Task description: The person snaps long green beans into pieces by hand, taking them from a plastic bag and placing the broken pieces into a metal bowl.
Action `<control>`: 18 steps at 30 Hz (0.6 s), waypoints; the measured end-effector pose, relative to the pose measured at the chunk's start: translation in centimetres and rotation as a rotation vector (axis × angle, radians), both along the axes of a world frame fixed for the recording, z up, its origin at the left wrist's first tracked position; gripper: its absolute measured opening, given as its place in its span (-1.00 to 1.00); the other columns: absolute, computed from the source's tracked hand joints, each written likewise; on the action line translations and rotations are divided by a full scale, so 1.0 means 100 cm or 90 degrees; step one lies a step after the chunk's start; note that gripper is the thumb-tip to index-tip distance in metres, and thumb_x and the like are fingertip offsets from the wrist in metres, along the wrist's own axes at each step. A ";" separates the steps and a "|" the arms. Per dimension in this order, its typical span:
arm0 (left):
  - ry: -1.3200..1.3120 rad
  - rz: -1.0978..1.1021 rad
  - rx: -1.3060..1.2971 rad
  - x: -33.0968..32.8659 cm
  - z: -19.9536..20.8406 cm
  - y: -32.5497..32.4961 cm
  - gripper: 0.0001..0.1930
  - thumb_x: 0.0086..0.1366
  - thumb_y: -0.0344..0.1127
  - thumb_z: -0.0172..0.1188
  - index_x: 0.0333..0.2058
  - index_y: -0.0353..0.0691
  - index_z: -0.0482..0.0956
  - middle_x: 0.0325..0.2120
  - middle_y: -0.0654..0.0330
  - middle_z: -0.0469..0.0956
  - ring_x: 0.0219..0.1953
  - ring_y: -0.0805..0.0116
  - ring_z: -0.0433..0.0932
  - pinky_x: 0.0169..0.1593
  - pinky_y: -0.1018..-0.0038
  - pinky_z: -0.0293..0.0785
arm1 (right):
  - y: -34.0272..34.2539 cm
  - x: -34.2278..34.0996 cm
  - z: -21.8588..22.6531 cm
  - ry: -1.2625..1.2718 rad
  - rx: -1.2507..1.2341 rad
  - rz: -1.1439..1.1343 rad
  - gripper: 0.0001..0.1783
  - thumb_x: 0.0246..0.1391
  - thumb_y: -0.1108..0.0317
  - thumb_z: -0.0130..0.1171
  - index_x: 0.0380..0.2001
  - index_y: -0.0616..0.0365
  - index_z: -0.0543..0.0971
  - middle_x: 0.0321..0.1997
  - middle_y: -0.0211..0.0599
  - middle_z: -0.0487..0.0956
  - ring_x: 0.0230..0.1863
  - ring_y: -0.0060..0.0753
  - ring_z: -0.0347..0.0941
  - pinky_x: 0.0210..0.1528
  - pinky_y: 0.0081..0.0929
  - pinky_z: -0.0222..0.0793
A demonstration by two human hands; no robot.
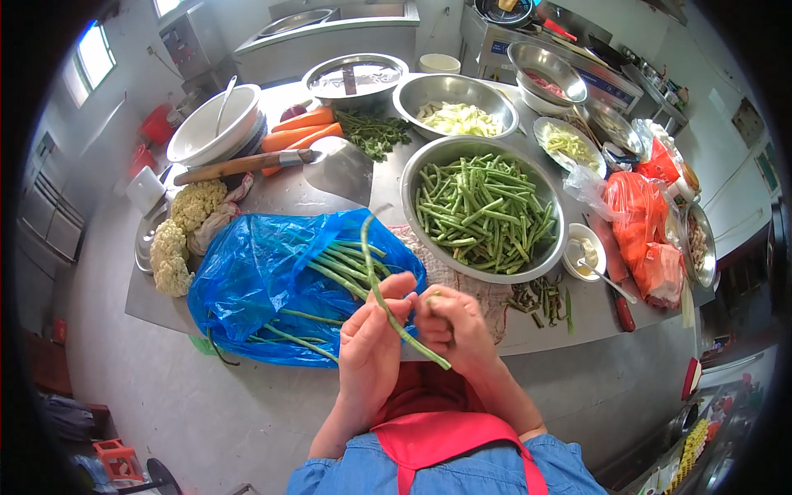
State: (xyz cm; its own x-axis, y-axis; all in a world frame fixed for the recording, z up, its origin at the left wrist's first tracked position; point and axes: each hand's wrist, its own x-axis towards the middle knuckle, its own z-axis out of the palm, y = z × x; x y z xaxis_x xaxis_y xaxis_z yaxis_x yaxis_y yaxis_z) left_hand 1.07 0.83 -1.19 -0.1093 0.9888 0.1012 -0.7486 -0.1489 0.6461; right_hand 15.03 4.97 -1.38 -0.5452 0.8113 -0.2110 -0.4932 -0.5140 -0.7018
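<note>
A long green bean [412,341] slants between my hands, its thin tip curling upward and its other end pointing down to the right. My left hand [367,342] is closed around its middle. Beside it, my right hand [464,326] has its fingers curled in a pinch; whatever lies in them is too hidden to name. Whole long beans [342,275] stick out of an opened blue plastic bag [239,264] left of my hands. Beyond my right hand, a large steel bowl [407,194] is heaped with short bean pieces [487,216]. Small bean trimmings [540,302] lie near the table edge.
Cauliflower [171,257], a cleaver [338,169], carrots [301,132] and a white bowl [202,124] stand at the left. A knife with a red handle [624,313], a small white bowl [587,239] with a spoon, and red bags [639,214] are at the right.
</note>
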 end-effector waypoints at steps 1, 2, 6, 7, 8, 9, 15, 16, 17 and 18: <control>0.000 0.000 0.001 0.002 0.000 0.001 -0.72 0.37 -0.28 -0.01 -0.17 -0.35 0.60 0.14 -0.05 0.36 0.22 0.08 0.30 0.30 0.23 0.18 | -0.001 -0.002 0.000 0.000 0.001 0.000 -0.87 0.20 0.32 -0.06 -0.39 0.09 0.43 -0.64 -0.66 0.19 -0.69 -0.80 -0.01 -0.68 -0.74 -0.09; 0.020 -0.003 -0.017 0.005 0.000 0.001 -0.71 0.37 -0.27 -0.01 -0.14 -0.35 0.59 0.18 -0.04 0.31 0.24 0.10 0.27 0.28 0.24 0.20 | -0.002 -0.005 0.000 0.007 0.007 0.028 -0.86 0.20 0.33 -0.06 -0.35 0.12 0.45 -0.64 -0.65 0.19 -0.69 -0.80 0.01 -0.68 -0.75 -0.08; 0.039 -0.032 -0.049 0.005 -0.003 0.000 -0.70 0.36 -0.29 0.00 -0.08 -0.35 0.58 0.24 -0.03 0.23 0.28 0.13 0.22 0.22 0.29 0.30 | -0.004 -0.007 0.005 0.043 0.020 0.074 -0.81 0.17 0.34 -0.03 -0.24 0.20 0.50 -0.62 -0.60 0.28 -0.67 -0.79 0.09 -0.66 -0.77 -0.05; 0.032 -0.037 -0.062 0.006 -0.002 0.000 -0.71 0.36 -0.31 0.01 -0.09 -0.35 0.59 0.23 -0.03 0.25 0.27 0.14 0.24 0.21 0.29 0.32 | -0.003 -0.006 0.006 0.039 0.019 0.078 -0.80 0.16 0.35 -0.01 -0.24 0.21 0.51 -0.61 -0.58 0.30 -0.66 -0.79 0.10 -0.66 -0.76 -0.05; 0.031 -0.037 -0.062 0.006 -0.003 0.000 -0.71 0.36 -0.31 0.01 -0.09 -0.35 0.59 0.23 -0.03 0.25 0.27 0.14 0.24 0.21 0.29 0.32 | -0.002 -0.004 0.004 0.038 0.020 0.078 -0.80 0.16 0.35 -0.01 -0.24 0.21 0.51 -0.61 -0.58 0.30 -0.66 -0.79 0.10 -0.66 -0.76 -0.05; 0.045 -0.028 -0.060 0.006 -0.005 0.000 -0.73 0.35 -0.35 0.02 -0.10 -0.35 0.60 0.19 -0.01 0.29 0.23 0.16 0.28 0.20 0.30 0.32 | -0.001 -0.002 -0.002 0.029 0.045 0.087 -0.75 0.15 0.37 -0.03 -0.18 0.29 0.49 -0.60 -0.53 0.31 -0.66 -0.76 0.11 -0.66 -0.75 -0.02; 0.223 0.101 -0.032 0.014 -0.009 0.001 -0.79 0.29 -0.48 0.09 -0.16 -0.36 0.63 0.00 0.09 0.46 0.08 0.27 0.41 0.14 0.39 0.32 | -0.004 -0.007 0.006 -0.049 0.088 0.007 -0.79 0.15 0.39 -0.04 -0.21 0.24 0.49 -0.59 -0.56 0.33 -0.67 -0.78 0.10 -0.67 -0.75 -0.02; 0.322 0.160 -0.015 0.015 -0.009 0.001 -0.80 0.27 -0.51 0.11 -0.17 -0.36 0.64 -0.04 0.12 0.50 0.04 0.30 0.42 0.12 0.41 0.32 | -0.006 -0.009 0.007 -0.054 0.068 -0.025 -0.85 0.17 0.39 -0.03 -0.26 0.16 0.50 -0.59 -0.59 0.34 -0.67 -0.80 0.10 -0.66 -0.76 -0.02; 0.322 0.160 -0.014 0.015 -0.010 0.001 -0.80 0.27 -0.51 0.11 -0.17 -0.36 0.64 -0.04 0.12 0.50 0.04 0.30 0.42 0.12 0.41 0.32 | -0.007 -0.011 0.005 -0.054 0.068 -0.024 -0.85 0.17 0.39 -0.03 -0.26 0.16 0.50 -0.59 -0.59 0.34 -0.67 -0.80 0.10 -0.66 -0.76 -0.02; 0.458 0.242 0.040 0.015 -0.013 0.003 -0.80 0.25 -0.54 0.12 -0.18 -0.34 0.64 -0.08 0.14 0.52 0.03 0.30 0.42 0.11 0.41 0.32 | -0.008 -0.013 0.002 -0.020 0.038 -0.037 -0.87 0.18 0.39 -0.04 -0.29 0.14 0.49 -0.60 -0.60 0.33 -0.67 -0.80 0.10 -0.66 -0.75 -0.01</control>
State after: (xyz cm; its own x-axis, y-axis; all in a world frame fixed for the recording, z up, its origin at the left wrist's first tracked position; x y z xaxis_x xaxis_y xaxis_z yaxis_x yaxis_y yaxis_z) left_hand 2.59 1.10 -2.48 -0.3232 0.8874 0.3289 -0.0443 -0.3613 0.9314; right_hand 13.72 4.14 -1.16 -0.4900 0.8535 -0.1772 -0.4981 -0.4410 -0.7466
